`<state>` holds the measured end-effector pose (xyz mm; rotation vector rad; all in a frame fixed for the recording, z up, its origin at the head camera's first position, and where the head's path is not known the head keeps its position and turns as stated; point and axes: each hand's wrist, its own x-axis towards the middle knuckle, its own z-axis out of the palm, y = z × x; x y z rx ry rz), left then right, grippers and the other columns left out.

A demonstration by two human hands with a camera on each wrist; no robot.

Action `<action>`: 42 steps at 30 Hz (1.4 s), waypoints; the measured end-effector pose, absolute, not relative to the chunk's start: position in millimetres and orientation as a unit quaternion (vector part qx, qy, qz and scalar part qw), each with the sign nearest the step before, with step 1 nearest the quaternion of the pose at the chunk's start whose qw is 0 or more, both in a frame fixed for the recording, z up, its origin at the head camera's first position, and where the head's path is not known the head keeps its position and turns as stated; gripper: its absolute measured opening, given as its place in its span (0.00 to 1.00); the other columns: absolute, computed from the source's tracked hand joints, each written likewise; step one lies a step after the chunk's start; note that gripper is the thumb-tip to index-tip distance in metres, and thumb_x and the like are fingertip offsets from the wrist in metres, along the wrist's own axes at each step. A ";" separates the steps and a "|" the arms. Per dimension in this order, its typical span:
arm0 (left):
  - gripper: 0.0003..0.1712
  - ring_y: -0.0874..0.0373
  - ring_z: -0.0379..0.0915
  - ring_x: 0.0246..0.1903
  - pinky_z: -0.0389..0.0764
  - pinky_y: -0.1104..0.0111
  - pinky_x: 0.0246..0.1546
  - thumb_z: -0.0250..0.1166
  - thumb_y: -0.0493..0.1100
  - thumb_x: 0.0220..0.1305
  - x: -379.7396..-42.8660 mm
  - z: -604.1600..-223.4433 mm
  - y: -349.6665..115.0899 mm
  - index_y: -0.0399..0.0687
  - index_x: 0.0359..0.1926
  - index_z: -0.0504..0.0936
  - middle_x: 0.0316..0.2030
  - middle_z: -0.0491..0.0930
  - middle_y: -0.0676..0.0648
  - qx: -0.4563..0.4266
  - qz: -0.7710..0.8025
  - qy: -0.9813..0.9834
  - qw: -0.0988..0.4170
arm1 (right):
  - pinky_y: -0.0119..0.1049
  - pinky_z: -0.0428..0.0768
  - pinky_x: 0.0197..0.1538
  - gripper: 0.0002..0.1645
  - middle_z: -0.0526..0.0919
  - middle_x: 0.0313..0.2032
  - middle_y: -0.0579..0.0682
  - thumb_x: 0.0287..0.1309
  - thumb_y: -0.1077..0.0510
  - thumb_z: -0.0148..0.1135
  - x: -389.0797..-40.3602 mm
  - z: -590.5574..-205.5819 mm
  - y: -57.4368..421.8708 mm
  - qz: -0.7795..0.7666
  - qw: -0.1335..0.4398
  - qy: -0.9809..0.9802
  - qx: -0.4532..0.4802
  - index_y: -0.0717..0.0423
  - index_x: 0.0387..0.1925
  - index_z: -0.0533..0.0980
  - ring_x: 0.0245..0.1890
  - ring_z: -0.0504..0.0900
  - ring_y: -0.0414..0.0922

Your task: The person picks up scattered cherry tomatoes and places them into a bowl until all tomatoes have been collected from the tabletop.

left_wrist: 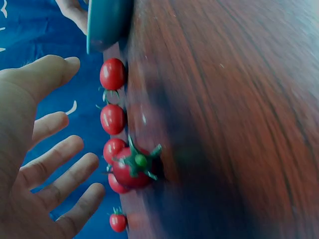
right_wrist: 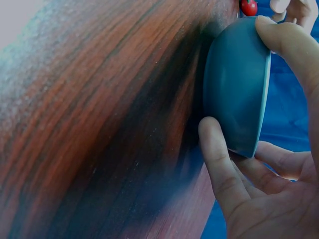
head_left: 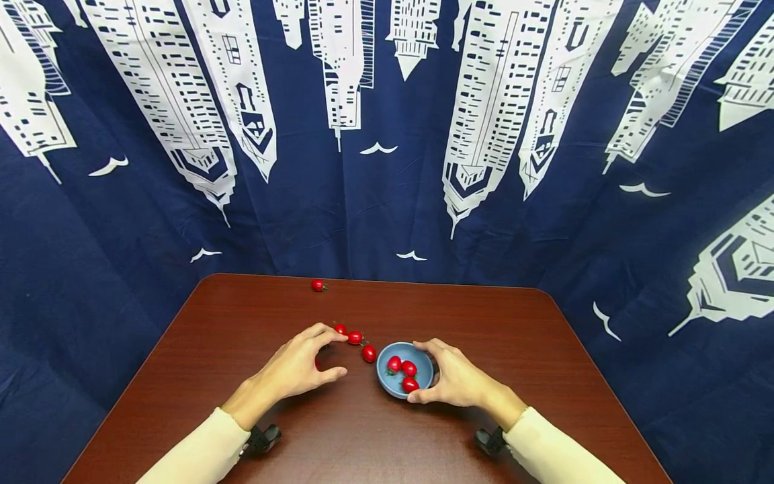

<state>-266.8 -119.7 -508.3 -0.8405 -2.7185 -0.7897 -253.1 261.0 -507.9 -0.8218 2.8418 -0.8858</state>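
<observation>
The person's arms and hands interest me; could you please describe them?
Each side has a long off-white sleeve and a black wristband carrying a dark rounded device. The left hand and right hand are ungloved.

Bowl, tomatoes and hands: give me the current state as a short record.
bowl: blue, upright on table
right hand: grips bowl
bowl contents: three tomatoes
left hand: holds nothing, thumb and fingers apart
loose tomatoes: at least five; nearest beside bowl, one partly hidden by left hand, one near table's far edge
</observation>
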 end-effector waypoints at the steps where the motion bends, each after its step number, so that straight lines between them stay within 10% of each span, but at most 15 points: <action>1: 0.34 0.52 0.90 0.58 0.93 0.49 0.59 0.87 0.58 0.67 -266.2 -508.9 -122.3 0.59 0.71 0.90 0.62 0.87 0.55 -0.283 -0.265 -0.917 0.097 | 0.30 0.89 0.52 0.64 0.87 0.63 0.52 0.52 0.32 0.93 -253.3 -508.2 261.1 -0.286 0.025 0.920 -0.267 0.62 0.80 0.76 0.48 0.85 0.36; 42: 0.32 0.53 0.89 0.50 0.93 0.65 0.51 0.92 0.47 0.61 -269.4 -533.6 -171.3 0.48 0.65 0.92 0.57 0.91 0.50 -0.295 -0.307 -0.902 0.074 | 0.30 0.88 0.55 0.64 0.87 0.63 0.49 0.52 0.32 0.93 -251.9 -507.1 260.3 -0.281 0.021 0.922 -0.266 0.61 0.79 0.77 0.53 0.85 0.40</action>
